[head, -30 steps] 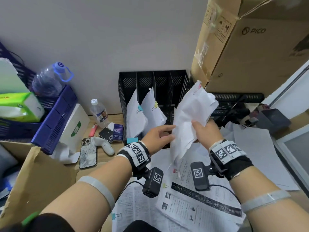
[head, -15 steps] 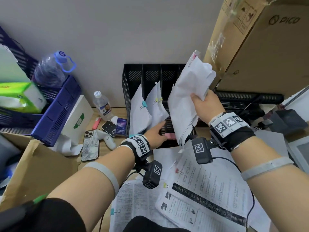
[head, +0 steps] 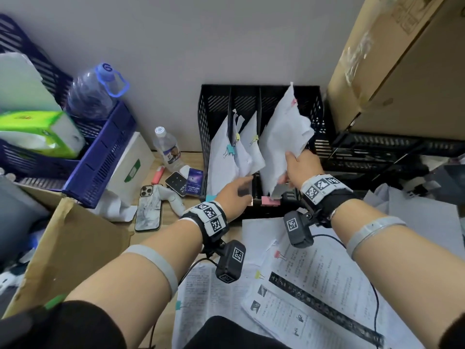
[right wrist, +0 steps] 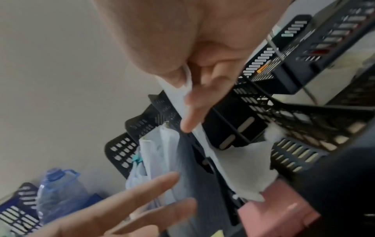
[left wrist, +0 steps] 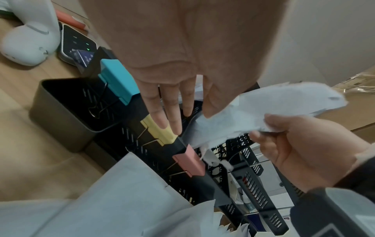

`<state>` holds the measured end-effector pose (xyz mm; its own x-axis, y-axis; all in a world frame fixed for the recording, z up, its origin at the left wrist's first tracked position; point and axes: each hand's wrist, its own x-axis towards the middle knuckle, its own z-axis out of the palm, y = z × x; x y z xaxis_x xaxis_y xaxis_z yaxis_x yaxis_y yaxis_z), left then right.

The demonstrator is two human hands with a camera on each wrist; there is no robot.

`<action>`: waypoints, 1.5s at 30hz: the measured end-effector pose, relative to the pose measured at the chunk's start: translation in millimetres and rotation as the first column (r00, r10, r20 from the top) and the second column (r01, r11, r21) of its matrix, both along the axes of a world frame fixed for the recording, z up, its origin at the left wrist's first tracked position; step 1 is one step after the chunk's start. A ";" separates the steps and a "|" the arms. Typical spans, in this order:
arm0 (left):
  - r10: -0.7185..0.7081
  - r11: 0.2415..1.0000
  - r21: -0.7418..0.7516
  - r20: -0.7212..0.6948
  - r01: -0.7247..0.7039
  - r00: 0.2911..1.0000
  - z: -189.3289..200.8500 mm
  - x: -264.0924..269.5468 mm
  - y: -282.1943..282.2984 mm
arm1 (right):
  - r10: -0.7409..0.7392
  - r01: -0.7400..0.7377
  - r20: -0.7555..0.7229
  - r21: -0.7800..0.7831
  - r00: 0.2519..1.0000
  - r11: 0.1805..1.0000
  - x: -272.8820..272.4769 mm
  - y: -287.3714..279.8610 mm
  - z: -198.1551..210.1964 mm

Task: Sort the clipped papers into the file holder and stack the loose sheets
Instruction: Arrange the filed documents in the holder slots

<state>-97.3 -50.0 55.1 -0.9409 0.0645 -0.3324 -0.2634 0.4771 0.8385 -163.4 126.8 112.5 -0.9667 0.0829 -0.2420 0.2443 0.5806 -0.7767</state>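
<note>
where right hand [head: 300,167] grips: clipped papers [head: 281,137] in file holder [head: 319,117] slot

We have lowered the pink-clipped paper bundle [head: 283,137] into the file holder's [head: 318,114] third slot, and our left hand [head: 232,195] now reaches the holder's front.

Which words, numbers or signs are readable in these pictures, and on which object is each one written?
"6": on the blue cap of the big water jug.
Printed sheets on the desk: text too small to read.
Small water bottle label: blurred.
Cardboard box: printed marks unreadable.
Wrist bands: only square code patterns, no words.
</note>
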 end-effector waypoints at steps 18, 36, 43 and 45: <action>-0.087 0.971 0.238 0.360 -0.001 0.929 -33.8 46.9 23.0 | 0.163 -0.170 0.206 0.016 0.965 0.985 63.1 9.8 -38.4; -0.168 0.957 -0.149 0.414 0.248 0.895 -108.7 99.7 84.6 | 0.122 -0.220 0.475 0.155 0.871 0.963 201.3 108.4 -150.4; -0.224 0.947 -0.111 0.443 0.301 0.868 -112.6 88.7 87.3 | 0.162 -0.239 0.461 0.114 0.872 0.964 190.0 115.0 -153.0; -0.279 0.928 -0.109 0.428 0.356 0.860 -116.2 86.4 91.7 | 0.150 -0.223 0.462 0.107 0.874 0.969 186.0 114.0 -153.2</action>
